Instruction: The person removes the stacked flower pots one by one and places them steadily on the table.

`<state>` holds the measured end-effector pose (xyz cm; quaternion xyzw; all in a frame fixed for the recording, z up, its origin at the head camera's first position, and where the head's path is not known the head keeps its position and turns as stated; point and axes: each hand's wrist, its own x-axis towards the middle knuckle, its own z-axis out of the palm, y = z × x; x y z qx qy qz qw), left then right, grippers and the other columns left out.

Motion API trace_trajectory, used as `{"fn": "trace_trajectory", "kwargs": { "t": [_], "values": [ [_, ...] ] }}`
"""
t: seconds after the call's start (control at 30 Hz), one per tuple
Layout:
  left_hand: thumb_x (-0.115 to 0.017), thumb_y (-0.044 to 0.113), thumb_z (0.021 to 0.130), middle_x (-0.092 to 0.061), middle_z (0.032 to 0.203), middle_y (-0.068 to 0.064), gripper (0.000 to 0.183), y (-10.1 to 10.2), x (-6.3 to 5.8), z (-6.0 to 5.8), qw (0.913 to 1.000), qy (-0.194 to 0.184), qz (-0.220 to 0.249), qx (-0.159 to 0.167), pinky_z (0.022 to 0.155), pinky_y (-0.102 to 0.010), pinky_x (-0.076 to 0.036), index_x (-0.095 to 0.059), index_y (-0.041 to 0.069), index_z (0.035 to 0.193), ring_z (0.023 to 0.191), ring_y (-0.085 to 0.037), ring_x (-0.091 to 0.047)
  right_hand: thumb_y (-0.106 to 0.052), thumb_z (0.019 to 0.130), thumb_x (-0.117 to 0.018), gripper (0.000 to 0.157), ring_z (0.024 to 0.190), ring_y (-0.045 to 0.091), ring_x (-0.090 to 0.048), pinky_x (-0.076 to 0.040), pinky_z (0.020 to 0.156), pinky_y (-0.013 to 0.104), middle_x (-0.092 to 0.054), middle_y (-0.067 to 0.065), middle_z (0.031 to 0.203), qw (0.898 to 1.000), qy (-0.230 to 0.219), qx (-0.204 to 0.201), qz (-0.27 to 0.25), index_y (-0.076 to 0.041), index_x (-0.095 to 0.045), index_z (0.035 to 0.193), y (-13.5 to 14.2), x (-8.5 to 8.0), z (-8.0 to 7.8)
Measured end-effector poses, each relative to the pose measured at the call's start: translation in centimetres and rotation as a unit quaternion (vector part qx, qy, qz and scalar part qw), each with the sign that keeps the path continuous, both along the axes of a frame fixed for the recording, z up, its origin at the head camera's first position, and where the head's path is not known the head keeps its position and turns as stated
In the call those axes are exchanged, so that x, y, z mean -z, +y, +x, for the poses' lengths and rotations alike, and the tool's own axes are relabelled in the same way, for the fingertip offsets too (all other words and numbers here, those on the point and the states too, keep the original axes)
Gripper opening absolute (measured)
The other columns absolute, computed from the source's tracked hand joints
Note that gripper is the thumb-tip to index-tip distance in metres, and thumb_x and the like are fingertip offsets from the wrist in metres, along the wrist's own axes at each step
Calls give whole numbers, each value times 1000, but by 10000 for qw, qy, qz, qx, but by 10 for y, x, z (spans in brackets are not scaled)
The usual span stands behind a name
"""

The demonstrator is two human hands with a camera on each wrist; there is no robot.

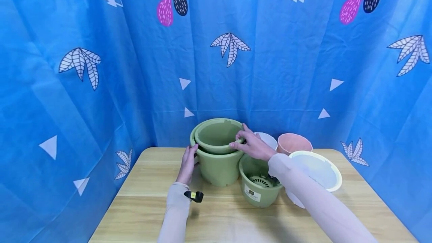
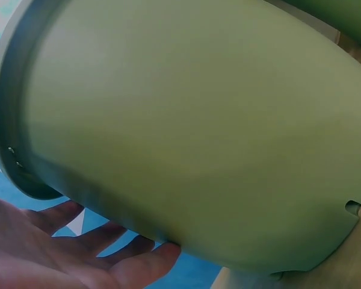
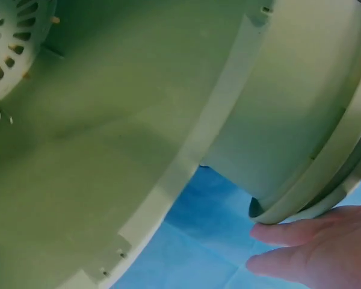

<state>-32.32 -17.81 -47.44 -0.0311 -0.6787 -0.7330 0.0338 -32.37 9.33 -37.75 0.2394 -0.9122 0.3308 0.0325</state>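
A large green plastic flowerpot (image 1: 218,170) stands on the table with a smaller green flowerpot (image 1: 219,148) nested in its mouth, the inner rim rising a little above the outer one. My left hand (image 1: 187,164) rests at the large pot's left side. In the left wrist view its fingers (image 2: 138,265) are spread and fairly straight along the pot's wall. My right hand (image 1: 253,144) holds the inner pot's right rim with thumb and fingers. In the right wrist view, two fingers (image 3: 289,232) reach out past the rims; most of the thumb is out of frame.
Just right of the nested pair stands another green pot (image 1: 261,194) with a slotted bottom and a label. Beyond my right forearm are a pink pot (image 1: 293,142), a white pot (image 1: 268,140) and a tilted pale pot (image 1: 337,177). A blue patterned curtain (image 1: 222,93) surrounds the wooden table (image 1: 145,198).
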Motion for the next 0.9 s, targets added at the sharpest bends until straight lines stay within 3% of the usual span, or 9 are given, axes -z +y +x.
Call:
{"fn": "trace_trajectory", "kwargs": {
  "t": [0.17,0.27,0.4,0.5,0.6,0.73,0.83,0.9],
  "values": [
    [-43,49,108,-32,166,-21,66,2,0,-2,10000,-45,-38,38,120,-72,-32,-33,6,157,155,-45,-28,-45,103,-61,33,153,41,-36,-36,121,62,-36,22,165,9980,507,154,-344,-13,-57,102,-5,-3,-2],
    [-43,50,108,-31,166,-20,67,2,1,-3,10000,-57,-55,47,120,-72,-32,-32,6,157,155,-45,-28,-42,103,-62,31,128,32,-58,-49,104,47,-59,15,139,9962,738,241,-390,-12,-57,104,-7,-2,-3],
    [-44,50,108,-33,166,-20,67,2,2,-2,10000,-19,-45,53,120,-72,-32,-33,7,157,155,-45,-29,-45,99,-68,34,95,21,-56,-47,84,35,-58,4,102,9958,897,200,-8,-13,-56,102,-7,2,-4],
    [-43,50,108,-35,164,-20,66,2,1,-1,10000,4,-40,72,120,-71,-33,-34,7,157,154,-44,-31,-52,90,-76,45,85,17,-53,-45,75,30,-53,0,90,9937,1088,144,241,-14,-53,99,-5,7,-6],
    [-43,49,108,-37,163,-20,64,2,1,-1,10000,5,-43,81,120,-71,-33,-35,7,155,154,-44,-31,-46,83,-85,47,78,16,-55,-47,68,28,-57,-2,84,9871,1545,34,407,-15,-52,98,-3,11,-9],
    [-41,49,109,-35,164,-20,63,1,1,-2,9999,23,-101,114,119,-72,-33,-35,7,155,154,-45,-30,-31,79,-91,45,79,17,-60,-52,70,31,-65,0,88,9812,1911,4,265,-14,-55,100,-3,14,-12],
    [-41,49,109,-35,164,-20,63,0,2,-2,9999,23,-96,111,119,-73,-33,-35,7,156,155,-45,-30,-30,79,-92,53,99,23,-64,-57,90,39,-67,6,107,9854,1695,183,-28,-9,-60,116,-4,14,-12],
    [-41,49,109,-35,164,-20,63,-1,2,-2,9999,37,-84,119,119,-73,-32,-35,7,155,155,-45,-30,-32,80,-91,68,120,30,-62,-53,107,46,-62,13,131,9886,1461,337,-168,-5,-58,133,-5,14,-11]
  ]
}}
